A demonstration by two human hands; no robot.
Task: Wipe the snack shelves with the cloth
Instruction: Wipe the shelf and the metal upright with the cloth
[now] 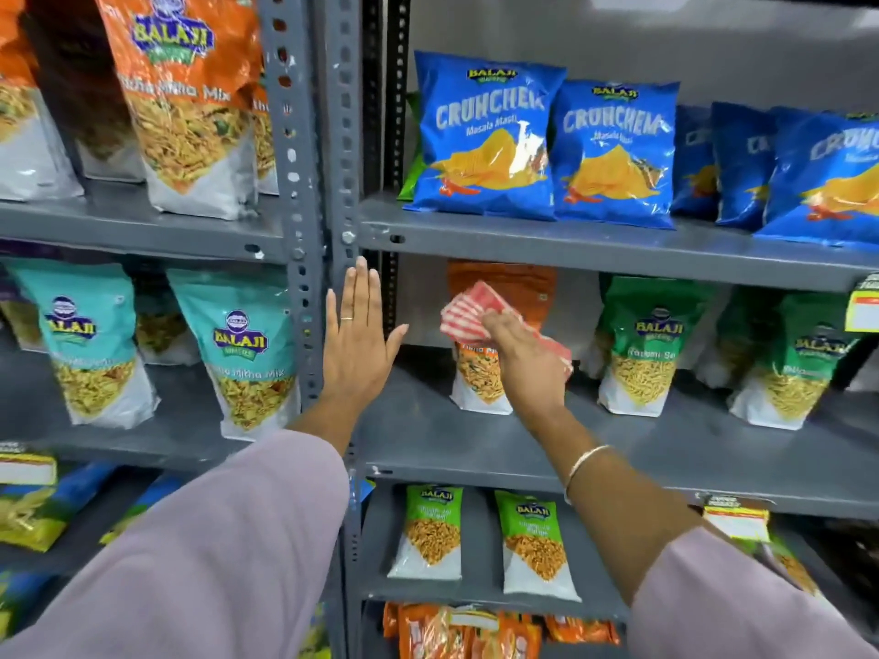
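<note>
My right hand grips a red-and-white striped cloth inside the middle bay of the right grey shelf unit, held in front of an orange snack pouch that stands on that shelf. My left hand is flat and open, fingers up, resting against the perforated grey upright post between the two units. Both arms wear pale lilac sleeves.
Blue Crunchem bags line the shelf above. Green pouches stand to the right of the cloth, teal pouches on the left unit, and small green packets on the shelf below. A price tag hangs from the upper shelf edge.
</note>
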